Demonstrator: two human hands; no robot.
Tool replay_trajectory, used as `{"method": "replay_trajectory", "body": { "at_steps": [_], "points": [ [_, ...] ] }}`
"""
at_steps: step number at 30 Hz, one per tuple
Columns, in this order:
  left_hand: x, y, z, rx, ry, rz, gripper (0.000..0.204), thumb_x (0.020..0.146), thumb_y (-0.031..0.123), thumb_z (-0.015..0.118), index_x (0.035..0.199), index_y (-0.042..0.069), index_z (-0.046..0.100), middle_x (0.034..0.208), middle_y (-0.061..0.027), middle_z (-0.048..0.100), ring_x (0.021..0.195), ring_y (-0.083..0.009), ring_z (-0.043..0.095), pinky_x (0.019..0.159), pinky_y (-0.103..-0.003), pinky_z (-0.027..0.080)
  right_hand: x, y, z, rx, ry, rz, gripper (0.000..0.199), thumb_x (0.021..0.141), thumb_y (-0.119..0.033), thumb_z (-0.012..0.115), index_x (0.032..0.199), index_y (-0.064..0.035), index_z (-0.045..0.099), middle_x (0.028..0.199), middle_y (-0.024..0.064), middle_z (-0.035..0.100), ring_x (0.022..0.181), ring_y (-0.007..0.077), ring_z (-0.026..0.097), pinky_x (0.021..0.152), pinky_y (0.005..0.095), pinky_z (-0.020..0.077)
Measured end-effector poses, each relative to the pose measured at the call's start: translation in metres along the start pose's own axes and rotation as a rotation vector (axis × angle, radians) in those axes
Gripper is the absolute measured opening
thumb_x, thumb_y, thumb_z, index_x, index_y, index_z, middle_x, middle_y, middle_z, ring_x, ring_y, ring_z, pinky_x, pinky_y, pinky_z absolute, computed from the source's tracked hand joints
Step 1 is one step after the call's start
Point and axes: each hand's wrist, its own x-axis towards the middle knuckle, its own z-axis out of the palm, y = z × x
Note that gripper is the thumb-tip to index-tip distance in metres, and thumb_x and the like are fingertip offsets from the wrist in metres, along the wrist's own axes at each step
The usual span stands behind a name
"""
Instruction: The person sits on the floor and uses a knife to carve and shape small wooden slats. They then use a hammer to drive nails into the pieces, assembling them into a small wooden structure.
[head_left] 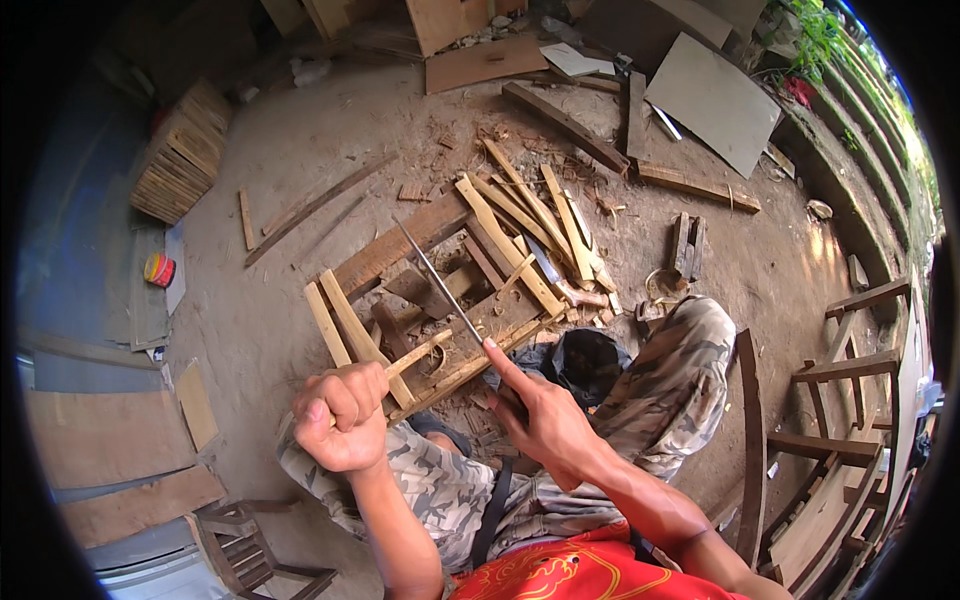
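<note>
Wooden stick in left fist, long blade in right hand

Nearest: red shirt [520,578] with yellow pattern, then camouflage trousers [685,370], knees spread, person seated low. Left hand [340,415] clenched around one end of a thin wooden stick [422,352], which points up and right over the work. Right hand [545,420] grasping the long blade [436,278]; index finger laid straight along it, other fingers curled, grip end hidden. Blade slants up-left across the frame, its near part just beside the stick's free end; can't tell if they touch.

Beneath both: rectangular wooden frame [435,222], dark crosspieces inside, pale strips along its sides. Black bag [585,362] between frame and right knee. Just past the frame's right side, loose pale slats [566,220] in a heap, second blade [543,258] with wooden handle among them.

Farther: red-and-yellow tub [158,269] at left, dark beam [565,128] and grey panel [712,103] upper right, stacked wood pieces [180,155] upper left.
</note>
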Motion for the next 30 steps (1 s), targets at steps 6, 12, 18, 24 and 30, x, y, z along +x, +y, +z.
{"method": "replay_trajectory", "body": {
  "at_steps": [6,12,18,24,30],
  "points": [
    [-0.017,0.006,0.003,0.091,-0.070,0.034,0.045,0.097,0.031,0.046,0.058,0.014,0.030,0.048,0.0018,0.028,0.044,-0.0130,0.020,0.048,-0.034,0.020,-0.015,0.016,0.026,-0.132,-0.128,0.028,0.079,0.096,-0.020,0.064,0.163,-0.0348,0.024,0.088,0.0243,0.063,0.076,0.0448,0.067,0.068,0.0544,0.0537],
    [-0.044,0.013,0.020,0.210,-0.042,0.096,0.046,0.094,0.030,0.048,0.056,0.011,0.033,0.049,-0.0006,0.035,0.048,-0.0159,0.032,0.053,-0.036,0.032,-0.021,0.041,0.016,-0.079,-0.121,0.096,0.081,0.095,-0.021,0.063,0.163,-0.0343,0.022,0.088,0.0260,0.064,0.080,0.0468,0.067,0.075,0.0556,0.0525],
    [-0.095,0.012,0.042,0.680,-0.449,0.001,0.029,0.080,0.024,0.056,0.057,0.007,0.052,0.061,-0.0023,0.057,0.069,-0.0213,0.063,0.089,-0.044,0.049,-0.033,0.038,-0.001,0.051,-0.050,0.175,0.076,0.096,-0.019,0.069,0.161,-0.0161,0.031,0.089,0.0246,0.069,0.084,0.0393,0.071,0.082,0.0436,0.0528],
    [-0.129,-0.005,0.047,0.822,-0.637,-0.055,0.017,0.076,0.013,0.064,0.061,0.008,0.058,0.076,-0.0002,0.062,0.092,-0.0200,0.066,0.106,-0.046,0.045,-0.039,0.049,0.003,0.206,-0.058,0.443,0.057,0.092,-0.029,0.076,0.137,-0.0013,0.053,0.077,0.0164,0.068,0.070,0.0270,0.067,0.070,0.0379,0.0523],
    [-0.162,-0.013,0.049,0.841,-0.564,-0.086,0.035,0.083,0.020,0.075,0.057,0.011,0.054,0.098,0.0007,0.071,0.116,-0.0218,0.064,0.120,-0.054,0.029,-0.044,0.054,0.019,0.392,-0.033,0.427,0.042,0.087,-0.032,0.083,0.107,-0.0010,0.062,0.080,0.0098,0.068,0.073,0.0136,0.064,0.067,0.0342,0.0530]
  ]
}}
